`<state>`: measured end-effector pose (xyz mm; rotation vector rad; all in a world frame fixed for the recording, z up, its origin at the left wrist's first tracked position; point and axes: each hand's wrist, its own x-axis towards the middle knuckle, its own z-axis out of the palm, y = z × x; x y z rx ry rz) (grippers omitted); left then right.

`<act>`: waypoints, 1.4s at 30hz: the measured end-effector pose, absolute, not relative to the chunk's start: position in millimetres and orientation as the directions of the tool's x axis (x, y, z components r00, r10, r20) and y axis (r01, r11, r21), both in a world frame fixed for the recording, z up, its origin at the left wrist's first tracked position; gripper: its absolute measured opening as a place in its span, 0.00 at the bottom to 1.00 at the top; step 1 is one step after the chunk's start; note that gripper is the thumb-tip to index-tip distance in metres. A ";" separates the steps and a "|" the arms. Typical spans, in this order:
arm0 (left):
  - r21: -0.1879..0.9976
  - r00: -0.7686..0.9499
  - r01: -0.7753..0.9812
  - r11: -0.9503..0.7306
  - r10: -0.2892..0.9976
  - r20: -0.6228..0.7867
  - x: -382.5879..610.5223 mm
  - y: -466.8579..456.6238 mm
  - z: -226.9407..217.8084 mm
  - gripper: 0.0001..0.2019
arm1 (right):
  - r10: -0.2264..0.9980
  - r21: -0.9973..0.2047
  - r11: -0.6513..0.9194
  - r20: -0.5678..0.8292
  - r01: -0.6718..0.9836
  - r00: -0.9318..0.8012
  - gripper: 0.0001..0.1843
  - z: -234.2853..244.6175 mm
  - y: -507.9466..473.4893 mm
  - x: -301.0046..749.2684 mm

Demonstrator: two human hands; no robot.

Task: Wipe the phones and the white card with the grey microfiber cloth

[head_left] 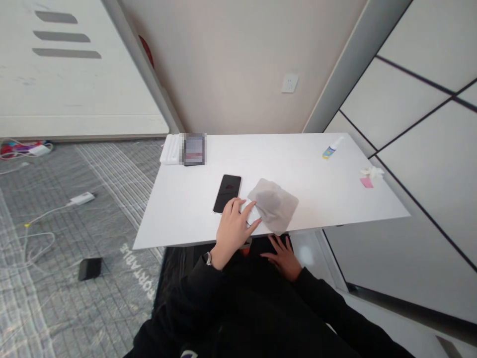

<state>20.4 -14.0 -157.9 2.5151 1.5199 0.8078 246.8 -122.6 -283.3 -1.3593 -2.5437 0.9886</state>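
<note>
My left hand [234, 229] rests on the near edge of the white table [320, 199], its fingers curled around a small white object [252, 213] that lies partly under a grey cloth [275, 204]. A black phone [227, 193] lies face up just left of that hand. My right hand [283, 254] is below the table's edge, fingers spread flat on my dark lap, holding nothing.
A small spray bottle [331, 148] lies at the far right of the table, with a pink note and crumpled white tissue [369, 176] near it. A white tray [172, 149] sits at the far left corner. Cables and a charger [80, 199] lie on the floor to the left.
</note>
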 end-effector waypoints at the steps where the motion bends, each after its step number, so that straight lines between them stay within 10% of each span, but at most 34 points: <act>1: 0.346 0.362 0.795 -0.498 0.847 0.388 20.1 -13.9 -157.6 0.24 | 0.769 -0.600 0.377 -0.222 0.706 -0.599 0.20 -278.1 -121.4 245.5; 11: 0.406 0.339 0.787 -0.465 0.875 0.346 19.0 -12.2 -154.1 0.23 | 0.760 -0.820 0.332 -0.059 0.466 -0.647 0.17 -139.5 -95.7 266.0; 28: 0.430 0.340 0.793 -0.432 0.899 0.275 18.7 -10.6 -153.3 0.33 | 0.904 -0.446 0.398 0.337 0.802 -0.262 0.16 -151.5 4.7 266.4; 42: 0.409 0.382 0.803 -0.434 0.901 0.205 14.1 -12.3 -147.7 0.39 | 0.860 -0.306 0.510 0.144 0.804 -0.490 0.34 -148.2 -3.8 249.8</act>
